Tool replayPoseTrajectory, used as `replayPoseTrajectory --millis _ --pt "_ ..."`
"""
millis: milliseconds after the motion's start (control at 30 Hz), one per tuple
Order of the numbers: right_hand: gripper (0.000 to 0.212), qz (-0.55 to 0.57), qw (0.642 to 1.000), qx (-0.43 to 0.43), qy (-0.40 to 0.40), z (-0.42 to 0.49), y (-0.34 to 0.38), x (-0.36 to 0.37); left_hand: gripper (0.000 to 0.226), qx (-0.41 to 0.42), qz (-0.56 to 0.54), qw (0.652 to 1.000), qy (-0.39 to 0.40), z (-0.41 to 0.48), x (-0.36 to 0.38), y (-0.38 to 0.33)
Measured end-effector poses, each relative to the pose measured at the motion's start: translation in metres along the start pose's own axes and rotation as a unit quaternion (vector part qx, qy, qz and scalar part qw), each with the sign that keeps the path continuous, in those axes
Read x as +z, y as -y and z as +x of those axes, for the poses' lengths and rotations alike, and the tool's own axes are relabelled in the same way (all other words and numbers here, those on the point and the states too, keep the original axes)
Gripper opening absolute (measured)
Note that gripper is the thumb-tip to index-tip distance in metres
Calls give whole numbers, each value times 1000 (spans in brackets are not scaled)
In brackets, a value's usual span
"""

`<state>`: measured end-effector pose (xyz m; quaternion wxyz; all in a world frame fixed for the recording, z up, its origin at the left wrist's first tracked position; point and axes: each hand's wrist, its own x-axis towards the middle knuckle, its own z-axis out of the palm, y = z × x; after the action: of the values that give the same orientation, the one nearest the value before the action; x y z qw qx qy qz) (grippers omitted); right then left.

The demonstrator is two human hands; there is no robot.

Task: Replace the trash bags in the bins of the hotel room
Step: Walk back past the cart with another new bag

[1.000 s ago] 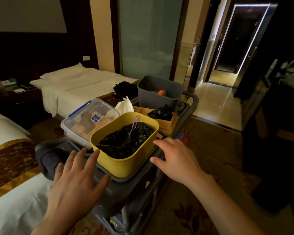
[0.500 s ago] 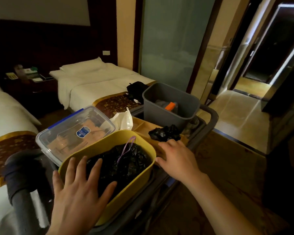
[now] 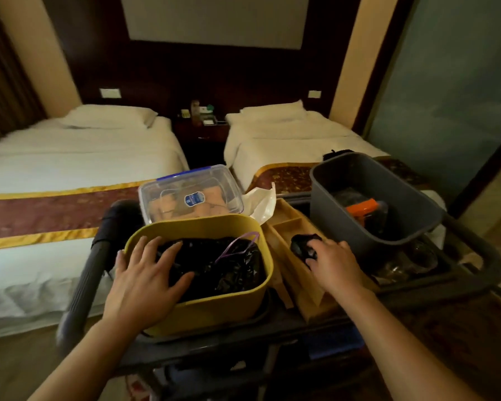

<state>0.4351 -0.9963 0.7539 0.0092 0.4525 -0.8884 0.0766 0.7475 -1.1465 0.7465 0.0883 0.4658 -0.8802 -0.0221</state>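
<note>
A yellow bin [image 3: 214, 308] stands on a grey service cart [image 3: 475, 273], with a crumpled black trash bag [image 3: 229, 264] and a purple drawstring inside it. My left hand [image 3: 148, 273] lies flat over the bin's near-left rim and the bag, fingers spread. Right of the bin, a wooden tray [image 3: 289, 221] holds a small wad of black trash bags [image 3: 301, 246]. My right hand [image 3: 336, 264] rests on that wad with its fingers curled over it; whether it grips the wad is unclear.
A clear lidded box [image 3: 191, 195] sits behind the yellow bin, with white paper [image 3: 261, 201] beside it. A grey tub [image 3: 373, 198] with an orange item stands at the cart's right. Two white beds [image 3: 70, 157] and a nightstand [image 3: 203, 131] lie beyond.
My view has swung left toward the beds. My left hand has moved onto the bin's rim and bag. My right hand has moved forward onto the black wad in the wooden tray.
</note>
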Motion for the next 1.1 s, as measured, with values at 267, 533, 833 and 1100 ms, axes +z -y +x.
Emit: replayPoseTrajectory --millis 267,533,833,1100 --pt "25 90 984 -18 -153 -4 0 -33 85 -3 9 1000 17 3 -1 0" --pt "21 164 964 -8 -208 -39 23 -62 82 97 -58 994 1 11 -22 -40" --pt "21 136 964 144 -177 -116 12 -59 75 305 -112 943 71 -6 -13 -111" --pt "21 143 926 290 -197 -217 -32 -57 88 377 -137 912 83 -52 -9 -191"
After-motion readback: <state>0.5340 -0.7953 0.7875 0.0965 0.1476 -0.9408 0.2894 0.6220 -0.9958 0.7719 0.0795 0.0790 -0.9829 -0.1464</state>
